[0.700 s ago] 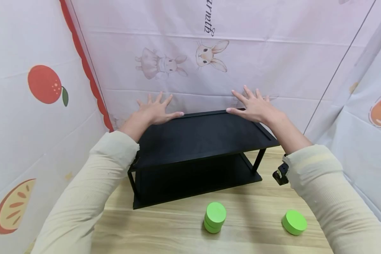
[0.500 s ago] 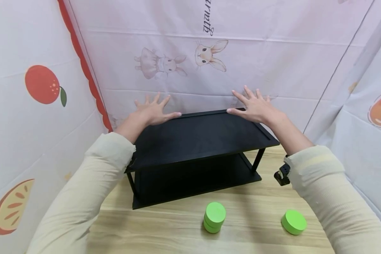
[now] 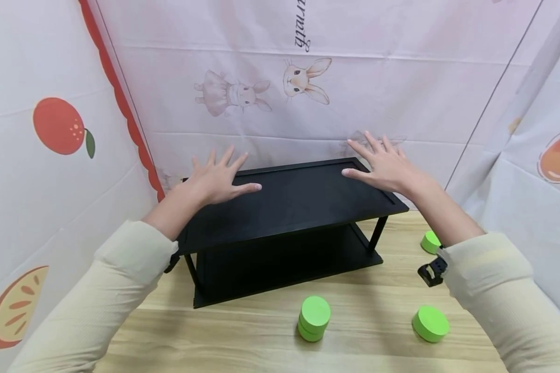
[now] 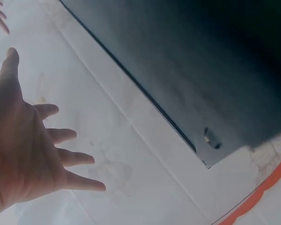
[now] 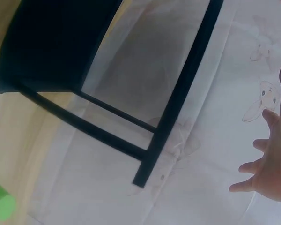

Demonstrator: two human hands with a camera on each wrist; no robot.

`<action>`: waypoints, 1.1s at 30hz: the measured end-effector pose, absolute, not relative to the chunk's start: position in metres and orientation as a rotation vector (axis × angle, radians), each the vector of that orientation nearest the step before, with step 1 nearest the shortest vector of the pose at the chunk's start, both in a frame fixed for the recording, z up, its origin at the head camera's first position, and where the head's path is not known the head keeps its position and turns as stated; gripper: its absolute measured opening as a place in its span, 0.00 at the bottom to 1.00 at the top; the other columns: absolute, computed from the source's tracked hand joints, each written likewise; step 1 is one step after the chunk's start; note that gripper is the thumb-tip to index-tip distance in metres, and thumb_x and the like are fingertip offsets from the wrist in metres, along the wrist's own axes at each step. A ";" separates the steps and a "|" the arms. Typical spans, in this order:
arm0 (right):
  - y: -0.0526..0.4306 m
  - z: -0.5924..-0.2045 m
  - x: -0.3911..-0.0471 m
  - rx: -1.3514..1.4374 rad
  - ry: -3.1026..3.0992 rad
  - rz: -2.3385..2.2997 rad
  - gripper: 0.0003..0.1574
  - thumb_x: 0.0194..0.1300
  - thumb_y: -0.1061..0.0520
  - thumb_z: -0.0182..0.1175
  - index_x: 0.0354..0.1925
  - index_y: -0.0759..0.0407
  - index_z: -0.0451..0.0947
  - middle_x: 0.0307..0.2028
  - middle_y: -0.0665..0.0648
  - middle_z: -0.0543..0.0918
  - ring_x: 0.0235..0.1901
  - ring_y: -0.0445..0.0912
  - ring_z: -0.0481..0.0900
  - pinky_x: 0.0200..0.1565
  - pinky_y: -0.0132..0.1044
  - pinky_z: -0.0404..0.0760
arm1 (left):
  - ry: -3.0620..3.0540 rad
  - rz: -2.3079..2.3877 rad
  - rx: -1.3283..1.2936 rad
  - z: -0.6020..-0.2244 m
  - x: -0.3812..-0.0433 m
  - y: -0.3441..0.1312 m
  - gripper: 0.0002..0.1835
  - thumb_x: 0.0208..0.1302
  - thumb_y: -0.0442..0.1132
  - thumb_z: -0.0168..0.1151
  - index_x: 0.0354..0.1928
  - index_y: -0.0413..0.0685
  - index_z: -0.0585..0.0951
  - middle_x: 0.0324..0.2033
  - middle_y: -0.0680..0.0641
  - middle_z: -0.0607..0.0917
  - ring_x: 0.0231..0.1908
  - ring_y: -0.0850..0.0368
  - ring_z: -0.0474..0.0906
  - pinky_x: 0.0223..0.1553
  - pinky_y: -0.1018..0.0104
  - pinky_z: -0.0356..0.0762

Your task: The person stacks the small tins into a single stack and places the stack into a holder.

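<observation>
A black two-tier shelf [image 3: 303, 199] stands on the wooden table, its upper board overlapped by both hands in the head view. My left hand [image 3: 213, 181] hovers over the left part of that board with fingers spread and straight. Over the right end is my right hand [image 3: 385, 168], fingers likewise spread and holding nothing. Both wrist views show a gap between hand and shelf: the left hand [image 4: 30, 145] lies apart from the board's edge, and the right hand [image 5: 274, 154] is apart from the upper board [image 5: 182, 89].
In front of the shelf stand two stacked green discs [image 3: 315, 317]. Another green disc [image 3: 431, 324] lies farther right, and one more green piece [image 3: 431, 242] sits beside the shelf's right end. Printed cloth walls [image 3: 261, 124] enclose the back and sides.
My hands have drawn away from the shelf's back edge and spread apart, the left one leftward and nearer, the right one rightward. The green piece beside the shelf has come into view.
</observation>
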State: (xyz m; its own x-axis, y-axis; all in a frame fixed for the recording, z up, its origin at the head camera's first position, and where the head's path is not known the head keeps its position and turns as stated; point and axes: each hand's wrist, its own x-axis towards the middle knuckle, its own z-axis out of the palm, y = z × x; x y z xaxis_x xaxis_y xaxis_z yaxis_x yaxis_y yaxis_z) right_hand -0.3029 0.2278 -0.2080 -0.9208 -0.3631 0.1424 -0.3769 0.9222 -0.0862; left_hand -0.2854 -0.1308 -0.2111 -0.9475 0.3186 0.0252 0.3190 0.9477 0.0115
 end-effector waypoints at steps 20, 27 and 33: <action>0.283 -0.274 -0.273 0.781 -2.878 0.257 0.46 0.60 0.35 0.55 0.70 0.47 0.52 0.70 0.61 0.45 0.66 0.63 0.41 0.57 0.68 0.49 | -3.008 -0.106 -0.464 -0.272 -0.190 -0.165 0.52 0.53 0.77 0.36 0.70 0.46 0.53 0.68 0.36 0.49 0.63 0.28 0.39 0.55 0.27 0.36; 0.291 -0.288 -0.279 0.757 -2.852 0.262 0.42 0.61 0.36 0.55 0.68 0.47 0.58 0.68 0.61 0.51 0.65 0.63 0.46 0.54 0.67 0.57 | -2.949 -0.145 -0.429 -0.292 -0.182 -0.170 0.50 0.55 0.74 0.41 0.70 0.45 0.55 0.67 0.36 0.52 0.63 0.28 0.41 0.56 0.29 0.38; 0.293 -0.300 -0.280 0.794 -2.863 0.300 0.38 0.63 0.37 0.53 0.68 0.47 0.59 0.68 0.61 0.53 0.65 0.63 0.47 0.54 0.68 0.57 | -2.838 -0.107 -0.434 -0.303 -0.180 -0.169 0.41 0.60 0.67 0.46 0.66 0.45 0.63 0.64 0.35 0.61 0.63 0.31 0.47 0.62 0.38 0.42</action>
State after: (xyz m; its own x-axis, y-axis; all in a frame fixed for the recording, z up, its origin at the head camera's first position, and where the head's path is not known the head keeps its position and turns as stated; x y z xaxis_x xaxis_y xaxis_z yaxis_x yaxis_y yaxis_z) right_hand -0.2799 0.2935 -0.2999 -0.8472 -0.4914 0.2019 -0.5225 0.8393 -0.1502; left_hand -0.1797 -0.1685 -0.3034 -0.9193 0.2830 0.2736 0.3028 0.9525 0.0322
